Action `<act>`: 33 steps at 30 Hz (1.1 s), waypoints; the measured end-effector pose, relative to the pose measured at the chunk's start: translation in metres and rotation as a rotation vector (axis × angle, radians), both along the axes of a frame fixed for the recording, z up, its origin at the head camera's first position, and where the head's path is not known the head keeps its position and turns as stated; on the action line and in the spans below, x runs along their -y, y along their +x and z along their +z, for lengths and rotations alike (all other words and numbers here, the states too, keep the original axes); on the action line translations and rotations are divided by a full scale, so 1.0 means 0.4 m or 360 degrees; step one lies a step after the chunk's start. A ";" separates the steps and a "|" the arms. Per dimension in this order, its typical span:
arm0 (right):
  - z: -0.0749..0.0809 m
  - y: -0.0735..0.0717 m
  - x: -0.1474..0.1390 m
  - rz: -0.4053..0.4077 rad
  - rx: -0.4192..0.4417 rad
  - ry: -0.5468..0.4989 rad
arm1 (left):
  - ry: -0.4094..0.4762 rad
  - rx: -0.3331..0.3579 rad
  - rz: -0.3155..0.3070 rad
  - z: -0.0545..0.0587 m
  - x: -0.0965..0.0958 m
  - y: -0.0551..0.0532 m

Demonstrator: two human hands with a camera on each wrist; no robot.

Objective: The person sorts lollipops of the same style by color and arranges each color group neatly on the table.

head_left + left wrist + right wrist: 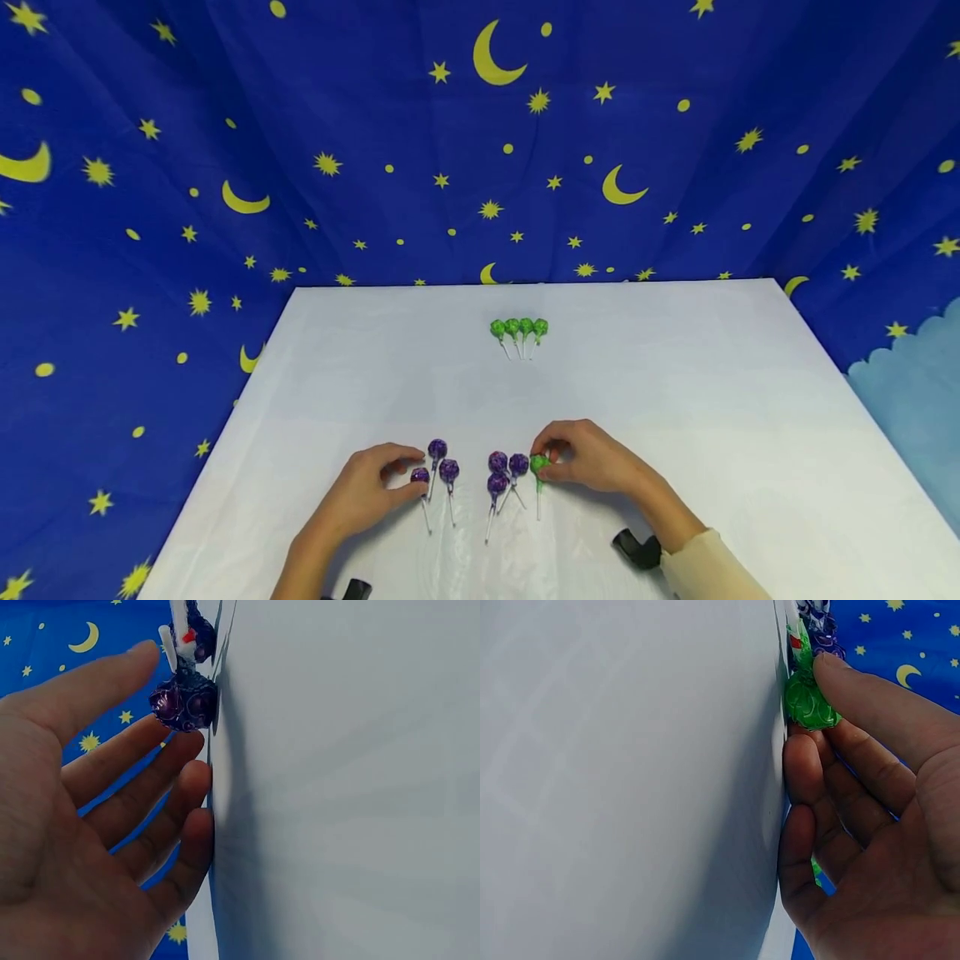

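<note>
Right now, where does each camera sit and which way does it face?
Head: on the head, looking forward and down at the white table; left hand, right hand and cream sleeve show.
Left wrist: on that wrist, looking at a purple lollipop; only that hand shows, palm side.
Right wrist: on that wrist, looking at the pinched green lollipop; only that hand shows, palm side.
Head and right wrist share that green lollipop.

Wrapped green lollipop, purple lollipops alongside

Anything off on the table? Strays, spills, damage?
One odd one: the green lollipop in the right hand is beside purple lollipops, while four green ones lie together farther back. No spill or damage visible.
</note>
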State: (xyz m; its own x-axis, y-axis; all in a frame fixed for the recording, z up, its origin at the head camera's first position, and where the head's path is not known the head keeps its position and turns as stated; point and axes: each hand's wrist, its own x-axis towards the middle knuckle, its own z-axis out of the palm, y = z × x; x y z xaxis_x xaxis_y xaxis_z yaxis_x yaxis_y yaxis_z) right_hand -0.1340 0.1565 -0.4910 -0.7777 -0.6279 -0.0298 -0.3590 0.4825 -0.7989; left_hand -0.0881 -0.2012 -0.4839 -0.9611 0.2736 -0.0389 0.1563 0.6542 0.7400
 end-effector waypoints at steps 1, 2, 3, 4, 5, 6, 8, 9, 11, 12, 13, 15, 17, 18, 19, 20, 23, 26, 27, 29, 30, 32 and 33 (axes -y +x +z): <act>0.000 -0.001 0.001 -0.0001 0.0000 0.0001 | 0.0004 -0.0003 0.0002 -0.001 0.001 0.001; 0.001 -0.001 0.002 -0.0002 0.0006 0.0002 | 0.0007 -0.0009 0.0001 -0.002 0.002 0.002; 0.001 -0.001 0.003 -0.0002 0.0008 0.0002 | 0.0008 -0.0014 0.0000 -0.003 0.003 0.002; 0.001 -0.002 0.002 0.0000 0.0009 -0.0001 | 0.0007 -0.0017 -0.0001 -0.005 0.003 0.001; 0.001 -0.002 0.002 0.0001 0.0006 0.0000 | 0.0005 -0.0019 0.0000 -0.007 0.003 0.000; 0.001 -0.003 0.001 0.0000 0.0005 0.0002 | -0.0004 -0.0025 0.0001 -0.009 0.003 0.000; 0.001 -0.003 0.001 0.0001 0.0005 0.0004 | -0.0013 -0.0036 0.0001 -0.012 0.003 -0.002; 0.001 -0.004 0.001 0.0000 0.0007 0.0005 | -0.0010 -0.0040 0.0002 -0.013 0.003 -0.002; 0.002 -0.004 0.001 -0.0005 0.0011 0.0004 | -0.0004 -0.0050 0.0009 -0.014 0.004 -0.003; 0.002 -0.004 0.001 -0.0007 0.0016 0.0001 | -0.0003 -0.0059 0.0010 -0.015 0.004 -0.002; 0.003 -0.004 0.002 -0.0008 0.0015 0.0002 | 0.0001 -0.0065 0.0012 -0.015 0.004 -0.002; 0.003 -0.003 0.002 -0.0013 0.0013 0.0002 | 0.0005 -0.0068 0.0016 -0.015 0.005 -0.002; 0.002 -0.003 0.001 -0.0018 0.0011 0.0003 | -0.0001 -0.0067 0.0018 -0.016 0.005 -0.002; 0.001 -0.004 0.001 -0.0021 0.0008 0.0007 | -0.0004 -0.0062 0.0019 -0.016 0.005 -0.003; 0.001 -0.004 0.000 -0.0028 0.0007 0.0008 | -0.0006 -0.0052 0.0021 -0.015 0.005 -0.003; 0.000 -0.004 -0.001 -0.0040 0.0007 0.0008 | -0.0007 -0.0038 0.0020 -0.014 0.005 -0.004; -0.001 -0.006 -0.003 -0.0095 0.0033 -0.0006 | -0.0018 -0.0024 0.0014 -0.009 0.004 -0.010; -0.001 -0.009 -0.005 -0.0136 0.0066 -0.0022 | -0.0042 -0.0048 0.0003 -0.005 0.001 -0.019; -0.001 -0.009 -0.005 -0.0141 0.0077 -0.0024 | -0.0057 -0.0056 0.0004 -0.005 0.001 -0.021; -0.001 -0.010 -0.004 -0.0138 0.0083 -0.0020 | -0.0082 -0.0067 0.0010 -0.004 0.000 -0.025; -0.001 -0.010 -0.003 -0.0137 0.0084 -0.0019 | -0.0090 -0.0061 0.0017 -0.003 -0.001 -0.025; 0.000 -0.010 -0.003 -0.0145 0.0085 -0.0019 | -0.0095 -0.0056 0.0028 -0.003 -0.002 -0.026; 0.001 -0.010 -0.003 -0.0153 0.0086 -0.0023 | -0.0091 -0.0056 0.0033 -0.002 -0.002 -0.025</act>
State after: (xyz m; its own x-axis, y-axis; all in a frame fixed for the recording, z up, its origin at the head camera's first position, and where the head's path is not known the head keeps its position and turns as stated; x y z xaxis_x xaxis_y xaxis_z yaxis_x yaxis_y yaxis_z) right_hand -0.1379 0.1578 -0.4905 -0.8318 -0.5512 -0.0650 -0.2676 0.5009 -0.8231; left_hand -0.0982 -0.2004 -0.4845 -0.9675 0.2521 -0.0203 0.1675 0.6988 0.6955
